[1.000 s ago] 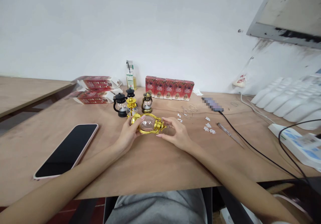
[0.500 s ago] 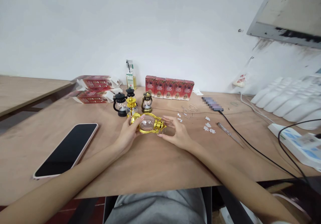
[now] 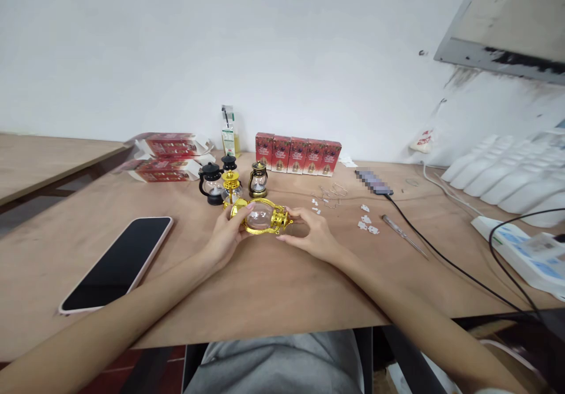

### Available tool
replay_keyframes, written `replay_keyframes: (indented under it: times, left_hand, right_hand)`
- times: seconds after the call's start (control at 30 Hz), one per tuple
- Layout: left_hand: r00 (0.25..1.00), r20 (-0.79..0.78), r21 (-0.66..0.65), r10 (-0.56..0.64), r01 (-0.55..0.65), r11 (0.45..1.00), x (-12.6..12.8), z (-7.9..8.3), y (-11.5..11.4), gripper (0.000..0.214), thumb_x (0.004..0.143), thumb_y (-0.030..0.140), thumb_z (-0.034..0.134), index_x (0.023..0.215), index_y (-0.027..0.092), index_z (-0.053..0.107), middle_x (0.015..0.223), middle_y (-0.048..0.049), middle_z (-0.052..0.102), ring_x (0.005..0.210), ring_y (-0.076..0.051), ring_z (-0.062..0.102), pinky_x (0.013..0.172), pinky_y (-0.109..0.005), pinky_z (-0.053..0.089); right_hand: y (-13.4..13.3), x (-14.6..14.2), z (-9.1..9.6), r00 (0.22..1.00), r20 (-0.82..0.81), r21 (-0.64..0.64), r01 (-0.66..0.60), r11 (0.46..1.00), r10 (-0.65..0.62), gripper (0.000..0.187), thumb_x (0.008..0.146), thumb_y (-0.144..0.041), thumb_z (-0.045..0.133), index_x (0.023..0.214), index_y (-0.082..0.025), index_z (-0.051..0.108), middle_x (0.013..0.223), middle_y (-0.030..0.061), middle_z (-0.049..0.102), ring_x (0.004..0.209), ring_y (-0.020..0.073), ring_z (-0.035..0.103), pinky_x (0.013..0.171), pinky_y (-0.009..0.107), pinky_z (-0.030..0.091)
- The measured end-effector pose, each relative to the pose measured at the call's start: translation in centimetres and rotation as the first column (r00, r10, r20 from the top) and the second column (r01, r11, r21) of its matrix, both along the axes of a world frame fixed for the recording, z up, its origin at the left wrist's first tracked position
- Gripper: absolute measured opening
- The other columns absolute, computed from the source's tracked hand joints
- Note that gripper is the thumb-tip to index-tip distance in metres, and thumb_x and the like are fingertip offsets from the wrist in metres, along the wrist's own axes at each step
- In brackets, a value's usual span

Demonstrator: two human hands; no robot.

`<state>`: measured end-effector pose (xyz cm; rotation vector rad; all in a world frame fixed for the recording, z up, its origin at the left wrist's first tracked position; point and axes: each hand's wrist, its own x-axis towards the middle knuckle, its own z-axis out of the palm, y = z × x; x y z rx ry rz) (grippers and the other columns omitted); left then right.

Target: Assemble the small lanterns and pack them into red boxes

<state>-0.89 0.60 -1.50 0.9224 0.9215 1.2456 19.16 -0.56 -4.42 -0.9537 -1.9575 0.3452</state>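
Note:
A small gold lantern (image 3: 259,216) with a clear globe lies on its side in the air just above the table, its top pointing right. My left hand (image 3: 227,229) is closed around its base, thumb along the upper side. At the other end, the thumb and fingers of my right hand (image 3: 315,235) span the lantern's gold top; a thin wire there is too fine to make out surely. Behind my left hand stand another gold lantern (image 3: 231,185), a black lantern (image 3: 212,182) with a second dark one behind it, and a bronze lantern (image 3: 258,181).
Red boxes (image 3: 298,156) stand in a row by the wall. Wire loops (image 3: 333,194), white tags (image 3: 365,223) and a screwdriver (image 3: 404,235) lie right. A phone (image 3: 117,264) is left; a cabled phone (image 3: 374,183), power strip (image 3: 521,256) and white bottles (image 3: 503,176) are right.
Both hands stay around the gold lantern in nearly the same place. The right fingers have drawn slightly closer round its top.

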Motion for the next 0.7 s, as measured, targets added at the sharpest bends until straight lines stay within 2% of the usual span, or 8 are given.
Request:
replay_keyframes:
  times: [0.23,0.37,0.43,0.53,0.6,0.7]
  left_hand:
    - [1.000,0.005,0.008,0.015,-0.015,1.000,-0.2,0.0,0.2,0.033,0.070,0.029,0.072,0.096,0.017,0.054,0.095,-0.0051,0.068,0.078,-0.018,0.068,0.068,-0.034,0.060]
    - [0.999,-0.033,0.028,0.014,-0.013,1.000,0.0,-0.2,0.2,0.040,0.066,0.030,0.075,0.097,0.019,0.052,0.095,-0.0022,0.065,0.072,-0.016,0.067,0.069,-0.033,0.058]
    - [0.996,-0.086,0.077,0.027,-0.020,0.997,0.1,-0.4,0.1,0.044,0.064,0.032,0.077,0.097,0.020,0.051,0.097,-0.0005,0.063,0.079,-0.015,0.066,0.070,-0.030,0.057]
    - [0.982,-0.183,0.158,0.054,-0.025,0.987,0.3,-0.6,0.2,0.047,0.061,0.036,0.077,0.097,0.022,0.050,0.097,0.0010,0.060,0.090,-0.017,0.062,0.069,-0.025,0.054]
    - [0.968,-0.245,0.190,0.049,-0.002,0.982,0.3,-0.7,0.4,0.046,0.061,0.039,0.076,0.094,0.022,0.049,0.094,0.0004,0.060,0.091,-0.019,0.061,0.067,-0.025,0.053]
    - [0.937,-0.350,0.239,0.021,0.067,0.969,0.1,-0.9,0.6,0.041,0.062,0.042,0.075,0.089,0.021,0.051,0.088,-0.0007,0.062,0.089,-0.020,0.061,0.068,-0.027,0.052]
  right_hand:
    - [0.5,0.5,0.0,0.995,0.101,0.083,-0.001,0.997,-0.008,0.044,0.071,-0.035,0.074,0.108,-0.020,0.054,0.105,0.0089,0.064,0.090,0.0209,0.063,0.081,0.037,0.052]
    - [0.6,0.6,0.3,0.992,0.118,-0.008,0.044,0.999,-0.043,0.047,0.069,-0.029,0.075,0.109,-0.019,0.052,0.099,0.0064,0.060,0.080,0.0172,0.059,0.073,0.034,0.051]
    - [0.6,0.6,0.4,0.993,0.089,-0.083,0.090,0.992,-0.083,0.048,0.065,-0.024,0.076,0.106,-0.020,0.051,0.091,0.0022,0.057,0.071,0.0143,0.054,0.067,0.031,0.049]
    - [0.6,0.6,0.6,0.994,-0.002,-0.204,0.110,0.973,-0.113,0.049,0.062,-0.018,0.075,0.104,-0.021,0.050,0.076,-0.0046,0.048,0.059,0.0104,0.045,0.058,0.026,0.044]
    - [0.8,0.8,0.8,0.988,-0.130,-0.251,0.053,0.967,-0.088,0.047,0.064,-0.018,0.071,0.104,-0.022,0.048,0.073,-0.0061,0.044,0.057,0.0094,0.042,0.054,0.023,0.040]
    - [0.9,1.3,1.5,0.930,-0.366,-0.214,-0.065,0.975,-0.018,0.042,0.069,-0.023,0.067,0.105,-0.024,0.046,0.073,-0.0052,0.046,0.056,0.0093,0.040,0.053,0.023,0.039]
